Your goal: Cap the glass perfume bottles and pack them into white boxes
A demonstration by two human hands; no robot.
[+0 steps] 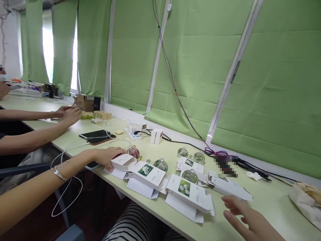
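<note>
My left hand [106, 157], with a bracelet at its wrist, grips the left end of a small white carton [123, 160] near the table's front edge. The thumb is on the near side and the fingers reach over the far side. My right hand [247, 216] hovers at the lower right with its fingers apart, holding nothing. Between the hands lie opened white cartons with flower pictures, one in the middle [147, 172] and one nearer [189, 192]. Behind them stand round glass bottles, a reddish one [133, 151] and clear greenish ones [161, 164]. Another carton [229, 185] lies close to my right hand.
Phones [96, 134] and white cables lie left of the bottles, near a power strip [132, 134]. Small white boxes [156, 136] stand behind. Black cables [253, 169] run along the wall. A white bag [306, 201] sits far right. Another person's hands [71, 113] work at the left.
</note>
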